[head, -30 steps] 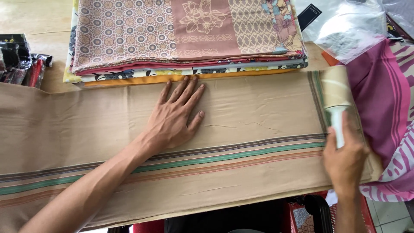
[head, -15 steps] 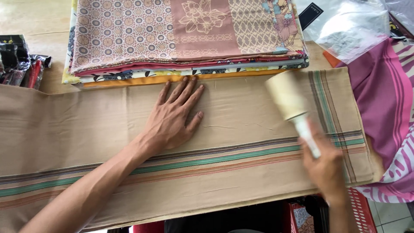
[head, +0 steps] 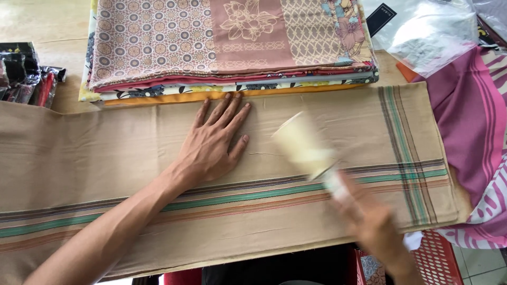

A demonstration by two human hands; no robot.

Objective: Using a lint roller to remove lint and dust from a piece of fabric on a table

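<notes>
A long beige cloth point(head: 105, 153) with green, brown and orange stripes lies spread across the table. My left hand point(head: 214, 142) rests flat on it, fingers apart, pressing it down near the middle. My right hand point(head: 369, 221), blurred by motion, grips the white handle of a lint roller point(head: 301, 145). The cream roller head lies on the cloth just right of my left hand's fingers.
A stack of folded patterned fabrics point(head: 232, 42) lies along the far edge of the cloth. Pink striped cloth point(head: 470, 116) and a clear plastic bag point(head: 428, 31) sit at the right. Dark packets point(head: 26, 74) lie at the far left. A red crate point(head: 428, 261) stands below the table.
My right hand has swept the lint roller leftward across the cloth, from its right end to near the middle. My left hand has stayed flat in place.
</notes>
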